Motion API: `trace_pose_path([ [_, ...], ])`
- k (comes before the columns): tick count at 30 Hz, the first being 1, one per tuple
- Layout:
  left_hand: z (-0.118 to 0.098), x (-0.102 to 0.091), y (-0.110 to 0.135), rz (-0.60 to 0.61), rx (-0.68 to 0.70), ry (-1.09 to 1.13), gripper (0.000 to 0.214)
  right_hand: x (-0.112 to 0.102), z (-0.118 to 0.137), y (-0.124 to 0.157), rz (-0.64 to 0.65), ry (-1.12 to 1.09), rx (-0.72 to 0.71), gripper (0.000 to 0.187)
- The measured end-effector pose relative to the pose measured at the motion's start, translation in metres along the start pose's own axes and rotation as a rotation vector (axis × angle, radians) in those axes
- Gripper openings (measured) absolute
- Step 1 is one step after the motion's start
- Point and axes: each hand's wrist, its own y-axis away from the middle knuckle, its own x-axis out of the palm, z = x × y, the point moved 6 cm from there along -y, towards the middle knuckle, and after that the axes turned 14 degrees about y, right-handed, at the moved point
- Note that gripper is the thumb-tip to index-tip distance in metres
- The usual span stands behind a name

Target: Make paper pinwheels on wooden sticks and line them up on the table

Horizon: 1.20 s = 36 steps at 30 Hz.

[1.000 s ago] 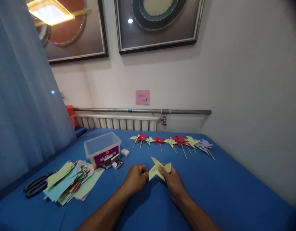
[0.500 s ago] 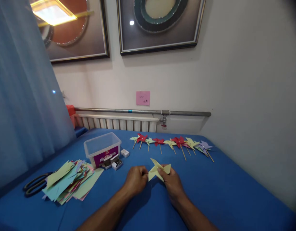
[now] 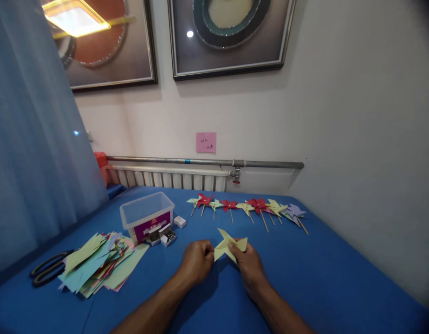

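Note:
A pale yellow paper pinwheel (image 3: 221,250) is held over the blue cover, its blades folded in to the middle. My right hand (image 3: 249,262) grips it from the right, thumb lying near its centre and fingers behind. My left hand (image 3: 197,260) is closed in a pinch just at the pinwheel's left edge. What sits between those left fingertips is too small to make out. No stick shows on this pinwheel.
Several finished pinwheels on sticks (image 3: 259,205) lie in a row at the back. On the left are a clear plastic tub (image 3: 126,218), small boxes (image 3: 168,237), one with small metal pieces, a pile of coloured paper (image 3: 85,266) and scissors (image 3: 49,269). A wall stands behind.
The view has shifted very slightly. Both hands and the yellow pinwheel keep nearly the same pose.

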Motion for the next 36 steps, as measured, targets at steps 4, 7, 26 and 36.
trace_pose_path([
  [4, 0.004, 0.003, 0.0, -0.005, 0.011, -0.014, 0.018, -0.002, 0.001, 0.001, -0.02, 0.001, -0.012, 0.05],
  [7, 0.006, 0.006, 0.0, -0.013, 0.016, -0.008, 0.018, -0.003, 0.002, 0.001, -0.024, 0.009, -0.015, 0.048],
  [26, 0.002, 0.01, 0.002, -0.041, 0.038, -0.029, 0.021, -0.007, -0.003, -0.003, -0.072, -0.007, -0.039, 0.046],
  [36, 0.004, 0.011, 0.001, -0.037, 0.047, -0.007, 0.017, -0.003, -0.002, -0.003, -0.003, -0.066, -0.028, 0.045],
])
